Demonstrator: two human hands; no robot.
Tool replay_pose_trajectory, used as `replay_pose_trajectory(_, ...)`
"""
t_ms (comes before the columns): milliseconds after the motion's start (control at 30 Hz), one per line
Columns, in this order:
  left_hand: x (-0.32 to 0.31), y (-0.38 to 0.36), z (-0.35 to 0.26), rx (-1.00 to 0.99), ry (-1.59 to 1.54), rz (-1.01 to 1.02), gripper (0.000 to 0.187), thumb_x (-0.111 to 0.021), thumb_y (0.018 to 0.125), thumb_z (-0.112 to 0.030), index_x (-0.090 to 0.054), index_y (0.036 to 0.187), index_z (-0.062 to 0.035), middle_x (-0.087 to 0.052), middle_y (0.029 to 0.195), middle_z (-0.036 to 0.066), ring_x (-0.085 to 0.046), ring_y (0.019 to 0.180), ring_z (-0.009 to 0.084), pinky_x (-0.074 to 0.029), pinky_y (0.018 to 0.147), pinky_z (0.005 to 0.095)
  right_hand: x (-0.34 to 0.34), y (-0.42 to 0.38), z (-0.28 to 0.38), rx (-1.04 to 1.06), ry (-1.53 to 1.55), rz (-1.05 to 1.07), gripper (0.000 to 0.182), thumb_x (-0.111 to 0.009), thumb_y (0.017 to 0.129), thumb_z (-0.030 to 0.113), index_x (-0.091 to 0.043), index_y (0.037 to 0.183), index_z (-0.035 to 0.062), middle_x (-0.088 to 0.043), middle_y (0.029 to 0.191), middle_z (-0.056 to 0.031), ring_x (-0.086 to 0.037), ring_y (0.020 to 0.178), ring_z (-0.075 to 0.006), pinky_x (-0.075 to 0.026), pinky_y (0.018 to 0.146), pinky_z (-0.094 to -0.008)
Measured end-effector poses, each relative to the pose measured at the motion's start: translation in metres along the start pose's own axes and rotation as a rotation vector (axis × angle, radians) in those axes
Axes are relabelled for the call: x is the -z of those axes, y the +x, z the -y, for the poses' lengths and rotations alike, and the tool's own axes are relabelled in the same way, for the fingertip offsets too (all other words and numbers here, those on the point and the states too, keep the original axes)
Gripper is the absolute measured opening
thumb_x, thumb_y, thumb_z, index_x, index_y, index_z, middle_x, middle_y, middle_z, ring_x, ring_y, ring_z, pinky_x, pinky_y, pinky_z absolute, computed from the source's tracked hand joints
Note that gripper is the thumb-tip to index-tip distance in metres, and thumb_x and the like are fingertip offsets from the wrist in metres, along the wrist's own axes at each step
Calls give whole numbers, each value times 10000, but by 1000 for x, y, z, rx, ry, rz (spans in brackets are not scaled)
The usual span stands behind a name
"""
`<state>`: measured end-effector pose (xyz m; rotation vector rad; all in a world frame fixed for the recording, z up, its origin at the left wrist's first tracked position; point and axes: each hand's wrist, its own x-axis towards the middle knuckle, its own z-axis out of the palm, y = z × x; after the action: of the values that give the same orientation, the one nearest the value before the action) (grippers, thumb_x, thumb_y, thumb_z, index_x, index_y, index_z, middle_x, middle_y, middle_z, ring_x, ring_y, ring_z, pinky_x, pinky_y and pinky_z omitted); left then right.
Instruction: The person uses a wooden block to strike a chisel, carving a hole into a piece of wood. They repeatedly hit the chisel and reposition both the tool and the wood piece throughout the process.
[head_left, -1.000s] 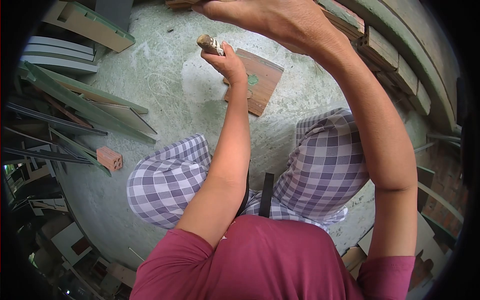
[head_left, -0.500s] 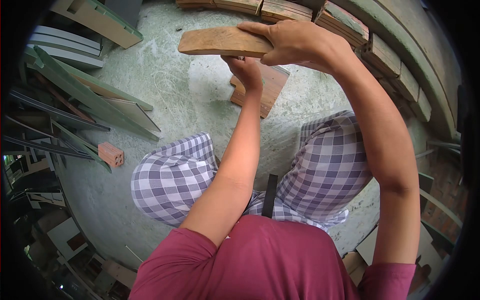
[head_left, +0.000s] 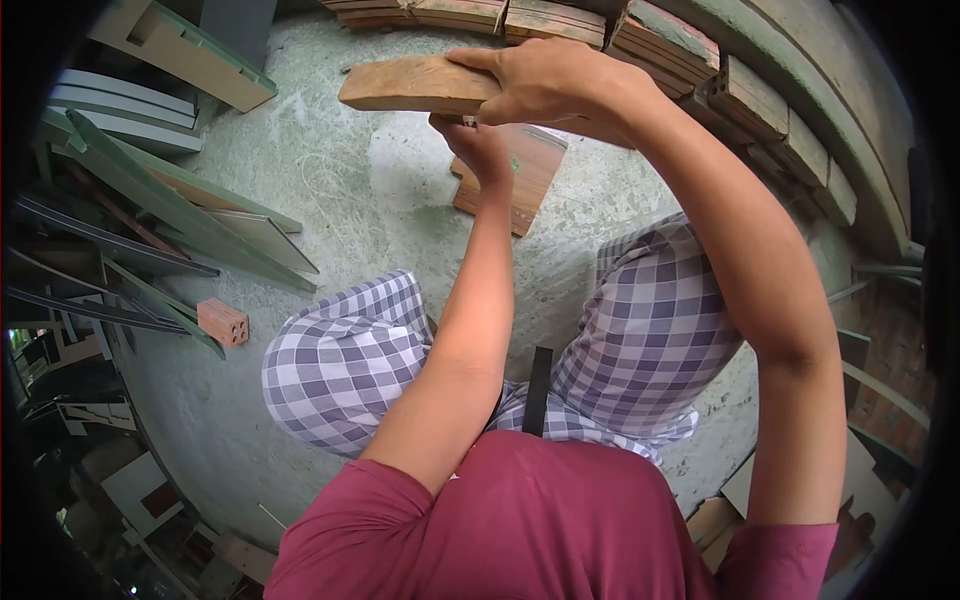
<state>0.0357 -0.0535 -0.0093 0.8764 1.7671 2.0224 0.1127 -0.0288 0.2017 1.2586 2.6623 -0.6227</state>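
Observation:
My right hand [head_left: 555,85] is wrapped over a wooden block [head_left: 410,84], thumb on its near side and fingers along its top. The block is raised in front of me, its left end sticking out past the fingers. Just under it is my left hand [head_left: 482,155], closed, with its fingertips mostly hidden behind the block. A small pale bit shows at those fingers; I cannot tell what they grip. Below and behind my left hand, a brown wooden board [head_left: 535,180] with a stepped edge lies on the floor, partly covered by the hand.
Stacked hollow bricks [head_left: 750,95] line the wall at the back right. On the left lean green-edged panels [head_left: 190,205] and curved grey strips [head_left: 125,95]. A single brick [head_left: 222,322] lies on the concrete floor [head_left: 330,190]. My knees in checked cloth [head_left: 345,365] flank my arms.
The wooden block and both hands have shifted slightly left together. The view has also moved a little. Both hands keep the same hold.

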Motion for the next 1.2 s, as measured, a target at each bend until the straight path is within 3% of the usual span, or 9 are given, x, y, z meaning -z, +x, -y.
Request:
replay_pose_trajectory(133,5,6,-4,141,103,-50,464,-590,805,-96,-357,1186,32,-505,1103,211,-540,990,326,-424,847,437,13,-9,-1,151,206,-262,744,-600,726,456,-385,1388,193,-655,926,-192,-648,820,-313,-505,769,-412)
replay_pose_trajectory(167,7,7,0,129,95,-71,473,-587,799,-95,-350,1188,33,-505,1099,207,-543,987,320,-427,844,431,24,-15,7,189,264,-305,666,-620,658,358,-531,1245,55,-662,857,-168,-644,712,-266,-513,664,-359)
replay_pose_trajectory(200,7,10,7,111,85,-90,482,-585,794,-95,-343,1190,34,-504,1095,204,-545,983,314,-431,840,426,50,-30,6,285,368,-225,814,-538,736,407,-262,1416,54,-609,1009,-281,-614,865,-359,-486,763,-408)
replay_pose_trajectory(267,8,13,21,91,133,-92,484,-597,808,-106,-337,1193,28,-511,1090,212,-551,997,333,-450,840,429,13,-3,-4,310,426,-405,683,-622,679,395,-498,1281,98,-663,909,-169,-650,787,-274,-515,709,-368)
replay_pose_trajectory(400,9,9,10,-53,74,9,512,-606,851,-153,-296,1222,16,-478,1145,200,-535,1063,315,-472,877,429,-23,12,1,17,16,-39,749,-545,743,570,-322,1409,309,-652,979,-196,-646,895,-332,-510,774,-440)
replay_pose_trajectory(533,9,11,-2,-54,-111,-9,518,-573,885,-157,-249,1256,2,-415,1208,192,-511,1091,300,-448,959,414,-18,6,0,38,44,-41,758,-556,720,498,-343,1406,255,-659,960,-180,-646,878,-332,-514,783,-437)
replay_pose_trajectory(733,50,47,70,431,-168,-482,437,-462,806,-63,-278,1174,82,-448,1125,245,-528,985,314,-469,825,397,1,5,-13,16,65,-130,786,-594,690,468,-372,1392,192,-639,964,-243,-642,894,-323,-524,775,-396)
replay_pose_trajectory(967,72,41,56,876,-173,-738,478,-500,806,-127,-294,1224,-18,-436,1202,232,-524,1055,334,-487,860,438,4,5,-26,70,190,-248,681,-631,688,393,-474,1304,150,-650,1022,-168,-626,963,-277,-489,811,-378)
replay_pose_trajectory(1200,71,44,53,902,-213,-789,501,-521,810,-147,-300,1242,-22,-462,1178,210,-532,1018,318,-475,830,434,-3,7,-21,63,109,-246,775,-620,690,465,-407,1374,171,-649,945,-225,-649,895,-300,-524,791,-378)
